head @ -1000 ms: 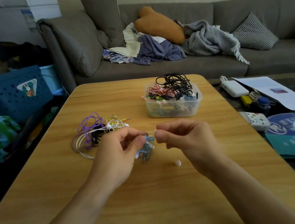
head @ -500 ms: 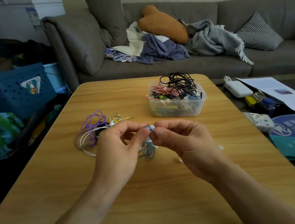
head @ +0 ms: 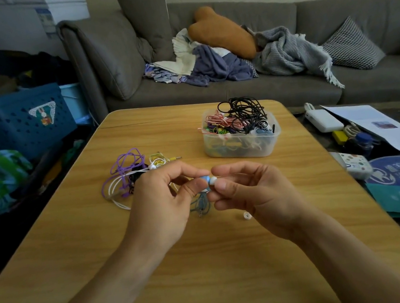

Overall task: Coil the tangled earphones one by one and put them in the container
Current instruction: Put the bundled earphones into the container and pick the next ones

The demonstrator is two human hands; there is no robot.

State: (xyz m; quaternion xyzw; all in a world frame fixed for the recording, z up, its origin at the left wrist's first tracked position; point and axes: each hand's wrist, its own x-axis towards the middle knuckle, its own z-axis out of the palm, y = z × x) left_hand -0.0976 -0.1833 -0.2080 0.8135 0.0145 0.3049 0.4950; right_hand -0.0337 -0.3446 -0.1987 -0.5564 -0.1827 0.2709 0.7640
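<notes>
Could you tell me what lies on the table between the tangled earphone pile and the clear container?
Only bare table separates the pile from the container, in the head view.

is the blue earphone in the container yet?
No, the blue earphone is pinched between the left hand and right hand above the table, apart from the container.

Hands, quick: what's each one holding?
Left hand: fingers pinch the blue earphones.
Right hand: fingers pinch the white ear tip on that earbud.

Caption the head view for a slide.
Both hands, left and right, pinch a blue earphone above the wooden table, clear plastic container behind.
</notes>
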